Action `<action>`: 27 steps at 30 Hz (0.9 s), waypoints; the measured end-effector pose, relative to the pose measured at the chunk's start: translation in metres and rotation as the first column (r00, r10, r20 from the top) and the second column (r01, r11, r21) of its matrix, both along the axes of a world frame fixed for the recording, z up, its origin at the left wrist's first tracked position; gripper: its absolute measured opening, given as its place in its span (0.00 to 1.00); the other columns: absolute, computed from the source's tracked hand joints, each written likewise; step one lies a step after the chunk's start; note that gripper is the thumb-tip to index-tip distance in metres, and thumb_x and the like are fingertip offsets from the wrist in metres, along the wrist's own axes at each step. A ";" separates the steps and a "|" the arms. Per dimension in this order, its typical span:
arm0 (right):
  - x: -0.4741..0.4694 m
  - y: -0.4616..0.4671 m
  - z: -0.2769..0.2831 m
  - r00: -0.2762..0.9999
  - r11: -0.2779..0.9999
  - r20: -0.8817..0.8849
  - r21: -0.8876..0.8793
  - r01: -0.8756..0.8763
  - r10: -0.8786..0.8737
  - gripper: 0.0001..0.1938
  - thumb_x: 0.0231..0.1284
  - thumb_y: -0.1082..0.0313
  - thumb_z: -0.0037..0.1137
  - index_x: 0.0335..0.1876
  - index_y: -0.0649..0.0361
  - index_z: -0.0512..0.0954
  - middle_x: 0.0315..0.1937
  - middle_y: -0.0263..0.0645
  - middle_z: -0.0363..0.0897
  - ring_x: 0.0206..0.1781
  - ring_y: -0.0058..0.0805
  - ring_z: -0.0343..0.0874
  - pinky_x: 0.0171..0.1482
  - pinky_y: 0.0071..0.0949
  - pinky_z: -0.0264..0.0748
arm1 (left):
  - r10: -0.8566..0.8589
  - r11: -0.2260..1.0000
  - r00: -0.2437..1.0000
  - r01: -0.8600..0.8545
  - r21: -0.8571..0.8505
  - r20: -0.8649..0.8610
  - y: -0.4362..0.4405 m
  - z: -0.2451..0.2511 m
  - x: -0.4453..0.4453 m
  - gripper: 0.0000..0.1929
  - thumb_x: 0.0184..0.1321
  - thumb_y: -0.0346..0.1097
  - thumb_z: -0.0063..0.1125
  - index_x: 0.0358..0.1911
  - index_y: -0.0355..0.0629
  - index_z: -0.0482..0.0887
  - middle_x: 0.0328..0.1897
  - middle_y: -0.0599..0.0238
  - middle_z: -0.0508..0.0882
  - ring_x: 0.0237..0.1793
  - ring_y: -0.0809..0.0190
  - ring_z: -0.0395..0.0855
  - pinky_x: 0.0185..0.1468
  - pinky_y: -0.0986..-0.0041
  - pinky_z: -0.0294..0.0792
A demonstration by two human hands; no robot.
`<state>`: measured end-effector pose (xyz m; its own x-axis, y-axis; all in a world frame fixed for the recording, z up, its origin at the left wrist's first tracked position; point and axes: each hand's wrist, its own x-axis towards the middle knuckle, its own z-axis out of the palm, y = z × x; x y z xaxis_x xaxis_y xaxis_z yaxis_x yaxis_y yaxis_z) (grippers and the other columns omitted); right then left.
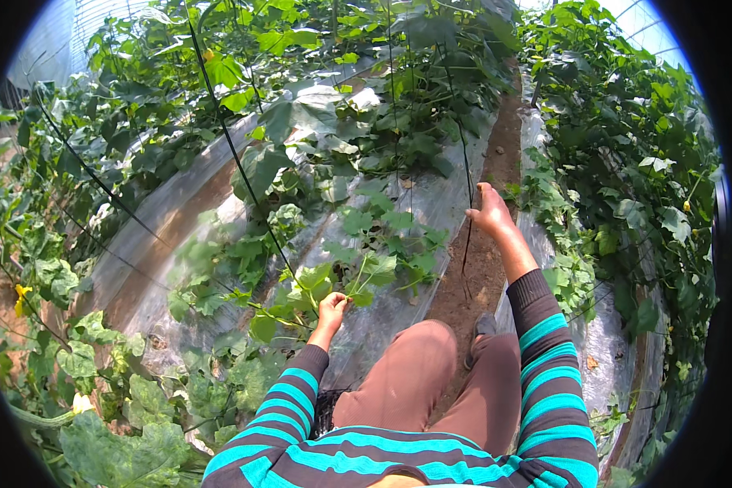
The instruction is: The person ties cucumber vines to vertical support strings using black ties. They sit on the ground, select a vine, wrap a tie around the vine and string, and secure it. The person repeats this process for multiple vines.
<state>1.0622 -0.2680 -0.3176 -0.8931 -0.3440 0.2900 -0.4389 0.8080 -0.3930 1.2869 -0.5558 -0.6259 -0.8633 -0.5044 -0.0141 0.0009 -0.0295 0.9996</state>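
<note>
My left hand (331, 314) pinches a thin green shoot (358, 280) of a gourd-family vine, with broad lobed leaves (314, 280) around the fingertips. A dark string (238, 158) slants down from the upper left to the leaves beside this hand. Further right and higher up, my right hand (494, 212) is closed at a bundle of dark strings (465, 152). Their loose ends (465, 268) hang below the hand over a strip of bare soil. The fingers partly hide where the strings pass.
Clear plastic film (457, 177) covers the beds beside the soil path (505, 134). Dense climbing vines (622, 158) stand on the right, more ahead and left. A long green fruit (39, 417) lies at lower left. My knees (427, 354) are bent over the path.
</note>
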 end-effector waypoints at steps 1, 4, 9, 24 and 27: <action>0.001 -0.005 0.024 0.995 0.999 -0.092 -0.039 0.025 -0.029 0.32 0.44 0.67 0.65 0.57 0.63 0.63 0.54 0.52 0.68 0.59 0.47 0.67 0.58 0.38 0.66 | 0.003 1.000 1.000 -0.003 -0.005 -0.003 -0.001 0.001 0.001 0.03 0.57 0.22 0.51 0.31 0.37 0.78 0.30 0.68 0.82 0.30 0.73 0.76 0.37 0.81 0.69; 0.019 -0.025 0.101 0.806 0.942 -0.586 -0.308 -0.133 -0.078 0.23 0.47 0.75 0.55 0.53 0.62 0.68 0.50 0.50 0.70 0.56 0.47 0.68 0.59 0.36 0.63 | 0.010 0.996 1.000 -0.010 0.086 0.007 0.000 0.006 -0.005 0.03 0.58 0.23 0.51 0.32 0.38 0.78 0.30 0.68 0.82 0.31 0.73 0.77 0.38 0.81 0.70; 0.076 -0.106 0.213 0.749 0.373 -0.580 -0.649 -0.663 0.322 0.10 0.63 0.71 0.48 0.47 0.65 0.73 0.43 0.40 0.79 0.45 0.22 0.77 0.49 0.21 0.72 | 0.037 0.995 0.999 -0.037 0.096 0.010 -0.011 -0.005 -0.002 0.03 0.59 0.23 0.50 0.33 0.37 0.77 0.33 0.66 0.83 0.32 0.72 0.78 0.38 0.80 0.71; 0.067 -0.268 0.151 -0.154 -0.073 -0.036 -0.968 -0.241 0.987 0.27 0.57 0.57 0.58 0.58 0.65 0.65 0.43 0.34 0.73 0.36 0.16 0.70 0.37 0.16 0.69 | 0.080 0.987 0.997 -0.076 0.140 -0.019 -0.001 0.010 -0.013 0.03 0.58 0.22 0.49 0.34 0.37 0.77 0.33 0.65 0.83 0.33 0.71 0.78 0.40 0.79 0.70; 0.046 -0.217 0.029 -0.079 -0.245 -0.302 -0.879 0.410 0.950 0.19 0.55 0.59 0.59 0.50 0.58 0.72 0.33 0.31 0.73 0.25 0.14 0.61 0.24 0.13 0.61 | 0.083 0.980 0.996 -0.076 0.185 -0.028 0.009 0.013 -0.017 0.03 0.59 0.22 0.50 0.34 0.38 0.76 0.33 0.66 0.83 0.34 0.71 0.78 0.41 0.80 0.71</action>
<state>1.1081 -0.4849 -0.2887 -0.3340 -0.8200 0.4648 0.7227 -0.5393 -0.4322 1.2694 -0.5466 -0.6131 -0.8220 -0.5634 -0.0828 0.0462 -0.2108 0.9764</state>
